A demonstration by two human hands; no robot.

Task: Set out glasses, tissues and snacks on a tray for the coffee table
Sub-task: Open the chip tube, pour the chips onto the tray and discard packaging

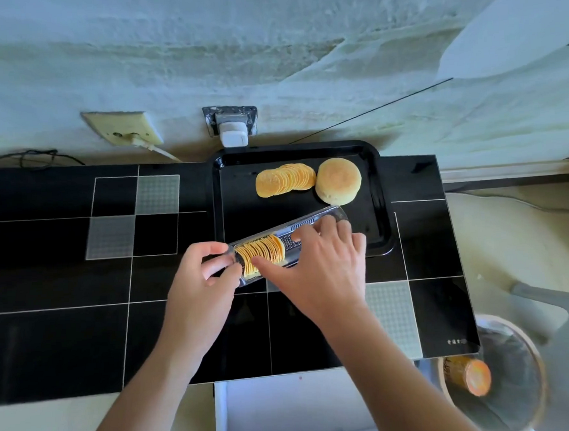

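Over on the far left, a cream wall socket [123,130] sits above the black tiled counter [46,263], a pale cord trailing out of it, and a dark cable [30,159] lies along the counter's back edge. Moving in, the left hand [197,280] is curled round the near end of a clear plastic sleeve [288,245], fingertips pinching its closed end, and the sleeve lies slanted, its far end over the tray's front rim. Inside it, a stack of crackers [260,253] is bunched toward the left hand's end, while the rest of the sleeve looks bare. The right hand [316,266] reaches across the sleeve, its index finger pressing on the crackers and the other fingers bent over the sleeve's upper edge; whether it truly grips the sleeve or just rests there, I cannot tell for sure. Just behind, a white plug adapter [234,133] sticks out of a wall plate. Below that, the black tray [381,216] sits on the counter against the wall, and in its back half a fanned row of crackers [284,178] lies touching a round bun [338,181]. Out at the lower right, beyond the counter's edge, a bin [521,410] with a dark liner holds an orange-ended tube [469,375].
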